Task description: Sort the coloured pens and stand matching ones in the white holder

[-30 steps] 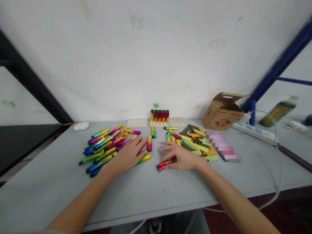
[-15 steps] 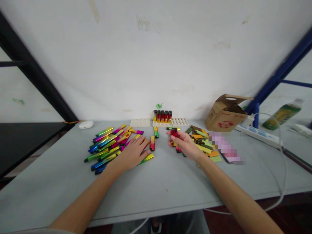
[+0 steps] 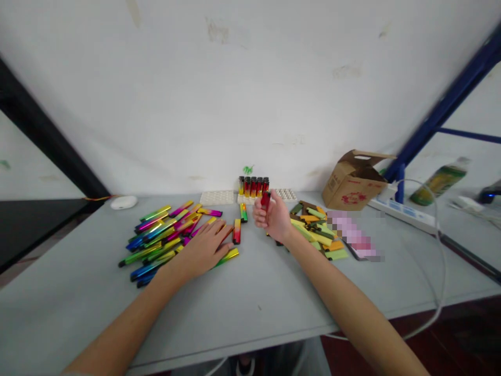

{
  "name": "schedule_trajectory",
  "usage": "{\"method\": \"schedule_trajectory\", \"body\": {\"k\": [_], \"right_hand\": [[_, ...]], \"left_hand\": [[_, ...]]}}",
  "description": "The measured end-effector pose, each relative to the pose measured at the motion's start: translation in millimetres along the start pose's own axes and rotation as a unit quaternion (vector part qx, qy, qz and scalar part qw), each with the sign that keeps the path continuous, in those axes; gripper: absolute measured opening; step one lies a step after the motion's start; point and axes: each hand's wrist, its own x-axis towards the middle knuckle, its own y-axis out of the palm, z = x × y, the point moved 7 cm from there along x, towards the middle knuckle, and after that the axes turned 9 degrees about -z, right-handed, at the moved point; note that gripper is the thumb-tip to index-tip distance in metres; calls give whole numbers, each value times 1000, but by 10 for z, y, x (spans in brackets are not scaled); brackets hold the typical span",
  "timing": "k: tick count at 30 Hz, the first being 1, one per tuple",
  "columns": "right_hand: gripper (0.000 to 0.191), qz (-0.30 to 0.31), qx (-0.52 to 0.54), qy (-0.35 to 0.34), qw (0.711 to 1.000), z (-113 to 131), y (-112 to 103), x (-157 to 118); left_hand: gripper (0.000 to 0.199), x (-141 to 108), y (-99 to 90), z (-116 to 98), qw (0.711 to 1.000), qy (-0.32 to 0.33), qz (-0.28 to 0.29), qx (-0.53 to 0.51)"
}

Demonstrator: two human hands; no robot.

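My right hand (image 3: 276,216) is closed around a red lighter (image 3: 265,201), held upright just in front of the row of standing lighters (image 3: 253,186). These stand in a white holed tray (image 3: 241,199) by the wall. Palm down, my left hand (image 3: 209,243) lies with fingers spread on the right side of a pile of shiny multicoloured lighters (image 3: 160,235). A yellow-red lighter (image 3: 237,231) and a green-yellow one (image 3: 243,213) lie between my hands. Matte yellow, green and orange lighters (image 3: 321,230) are heaped to the right of my right hand.
Two more white trays (image 3: 217,197) flank the middle one. An open cardboard box (image 3: 352,183), a power strip (image 3: 407,213) with a white cable, a blurred-out phone (image 3: 354,235) and a bottle (image 3: 440,181) are at the right. A white case (image 3: 124,202) sits at the back left.
My right hand has moved up toward the row of standing lighters with the red lighter, and its palm has turned. My left hand stays on the pile. The whole view has shifted slightly.
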Motion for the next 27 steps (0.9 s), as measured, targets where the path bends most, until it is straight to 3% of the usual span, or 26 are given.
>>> {"method": "schedule_trajectory", "body": {"k": [6,18,27], "right_hand": [[54,23,91,30,995,18,-137,-87],[54,-62,114,53,990,-30,-290,-19],[62,-25,112,65,991,-28,-226,-42]], "left_hand": [[37,4,-12,-12,1000,-7,2,2],[40,-11,13,13,1000,-9,2,11],[39,-16,6,21,1000,-7,-13,11]]}}
